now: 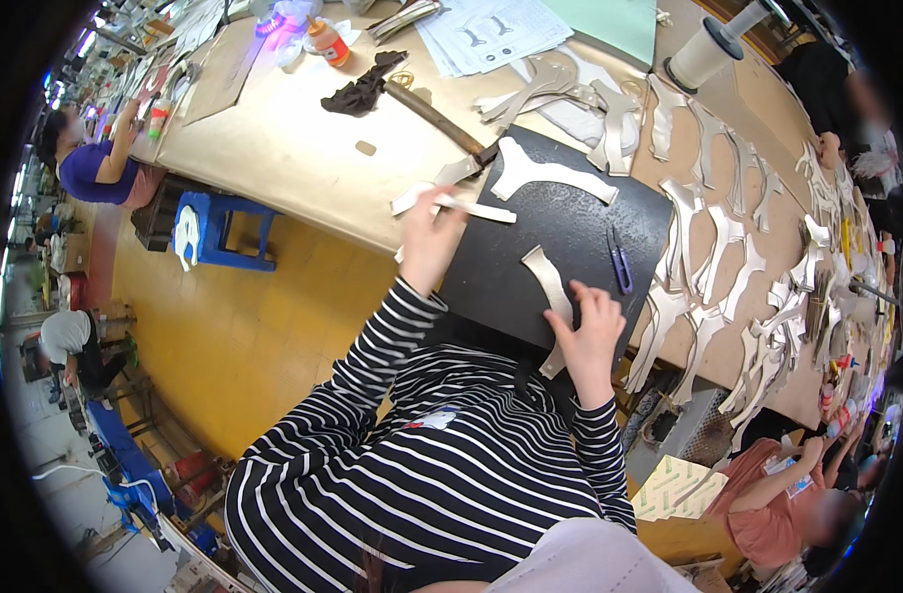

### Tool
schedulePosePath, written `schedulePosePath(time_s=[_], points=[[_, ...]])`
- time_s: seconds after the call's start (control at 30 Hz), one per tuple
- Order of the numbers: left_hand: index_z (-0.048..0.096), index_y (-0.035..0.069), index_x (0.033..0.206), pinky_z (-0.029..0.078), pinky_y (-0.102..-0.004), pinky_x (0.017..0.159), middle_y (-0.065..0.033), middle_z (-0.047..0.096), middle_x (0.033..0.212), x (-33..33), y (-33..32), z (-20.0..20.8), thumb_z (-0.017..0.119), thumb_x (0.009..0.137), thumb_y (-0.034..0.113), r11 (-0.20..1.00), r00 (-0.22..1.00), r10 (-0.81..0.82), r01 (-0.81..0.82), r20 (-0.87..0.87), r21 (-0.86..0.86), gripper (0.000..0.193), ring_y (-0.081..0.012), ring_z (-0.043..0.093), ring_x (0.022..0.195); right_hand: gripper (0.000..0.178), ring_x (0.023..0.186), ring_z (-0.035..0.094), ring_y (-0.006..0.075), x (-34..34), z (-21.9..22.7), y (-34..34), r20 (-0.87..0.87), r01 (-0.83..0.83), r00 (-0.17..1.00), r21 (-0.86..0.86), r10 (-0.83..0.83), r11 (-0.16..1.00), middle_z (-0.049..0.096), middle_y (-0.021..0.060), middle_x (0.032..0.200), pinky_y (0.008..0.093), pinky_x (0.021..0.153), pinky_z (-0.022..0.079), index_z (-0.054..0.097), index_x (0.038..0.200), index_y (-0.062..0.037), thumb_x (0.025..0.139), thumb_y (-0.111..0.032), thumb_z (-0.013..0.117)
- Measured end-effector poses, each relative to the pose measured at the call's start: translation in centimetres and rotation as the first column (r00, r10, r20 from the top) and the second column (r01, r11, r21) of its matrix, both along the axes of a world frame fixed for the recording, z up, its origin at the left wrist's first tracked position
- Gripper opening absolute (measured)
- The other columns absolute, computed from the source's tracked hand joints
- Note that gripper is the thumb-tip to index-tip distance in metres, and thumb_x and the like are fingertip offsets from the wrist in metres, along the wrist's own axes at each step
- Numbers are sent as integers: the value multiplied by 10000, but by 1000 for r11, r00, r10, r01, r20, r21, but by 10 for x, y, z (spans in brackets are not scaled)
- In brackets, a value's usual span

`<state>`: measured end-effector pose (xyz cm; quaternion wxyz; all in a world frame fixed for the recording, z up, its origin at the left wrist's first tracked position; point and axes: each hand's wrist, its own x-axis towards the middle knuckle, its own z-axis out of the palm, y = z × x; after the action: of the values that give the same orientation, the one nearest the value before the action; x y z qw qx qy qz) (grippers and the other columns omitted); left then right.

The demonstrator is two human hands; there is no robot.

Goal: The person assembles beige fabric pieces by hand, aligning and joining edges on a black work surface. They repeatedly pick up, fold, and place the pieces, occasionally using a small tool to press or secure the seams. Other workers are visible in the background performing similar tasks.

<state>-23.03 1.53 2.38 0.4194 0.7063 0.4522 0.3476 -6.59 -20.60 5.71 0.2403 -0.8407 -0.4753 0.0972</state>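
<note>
My left hand [432, 237] is closed in a pinch on a narrow white strip [483, 211], held above the left edge of a black board [491, 287]. Beside it lie small pale pieces, partly hidden by the fingers. My right hand [592, 331] rests its thumb on a curved pale strip [545, 272], with its fingers apart; the strip's lower end reaches the board's near edge. Further back on the board lies a white Y-shaped cut piece [550, 178]. A dark blue pen-like tool [621, 263] lies right of my right hand.
A hammer [432, 117] lies behind the board, near a dark cloth [365, 87] and an orange bottle [327, 42]. Printed sheets [486, 35] and a thread spool [703, 51] are farther back. Many pale cut pieces [713, 247] cover the right side. A blue stool [219, 229] stands left.
</note>
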Motion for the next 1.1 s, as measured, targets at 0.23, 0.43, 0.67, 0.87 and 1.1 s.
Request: schedulePosePath(time_s=[0.23, 0.43, 0.67, 0.87, 1.1], points=[[602, -2, 1205, 481, -318, 790, -85, 595, 943, -61, 61, -34, 807, 726, 128, 957, 897, 167, -47, -409, 287, 537, -198, 569, 842, 277, 899, 580, 248, 2, 4, 23, -61, -127, 989, 152, 138, 980, 572, 68, 924, 383, 866, 408, 702, 1035, -87, 775, 4, 674], [644, -11, 1068, 461, -241, 748, -5, 597, 846, -65, 57, 3, 717, 839, 60, 978, 996, -65, 52, -58, -202, 251, -96, 545, 772, 242, 982, 604, 254, 10, 34, 46, 14, -90, 996, 272, 90, 958, 637, 89, 1029, 360, 885, 440, 693, 1075, -30, 833, -34, 672], [602, -4, 1215, 482, -270, 888, -32, 656, 1076, -44, -35, 65, 663, 923, 101, 681, 854, -168, 462, 493, -568, 316, -107, 605, 1002, 318, 893, 624, 142, -40, 36, 46, -790, 73, 538, 391, 294, 917, 666, 80, 1028, 269, 833, 488, 626, 1204, 0, 896, -69, 668], [596, -40, 1228, 523, -244, 814, -44, 670, 1003, -12, -107, 58, 660, 928, 73, 559, 817, -343, 575, 464, -598, 327, -101, 636, 902, 261, 918, 613, 87, -42, 23, 12, -855, 287, 511, 268, 90, 920, 671, 40, 1029, 239, 846, 478, 638, 1171, 31, 933, -75, 654], [713, -35, 1001, 531, -225, 750, -50, 684, 886, 8, -119, 49, 671, 900, 36, 698, 845, -433, 534, 314, -476, 131, -95, 655, 815, 249, 923, 626, 100, -42, 17, -29, -889, 437, 457, 234, 10, 869, 681, 56, 1015, 237, 837, 488, 646, 1155, 43, 912, -14, 662]])
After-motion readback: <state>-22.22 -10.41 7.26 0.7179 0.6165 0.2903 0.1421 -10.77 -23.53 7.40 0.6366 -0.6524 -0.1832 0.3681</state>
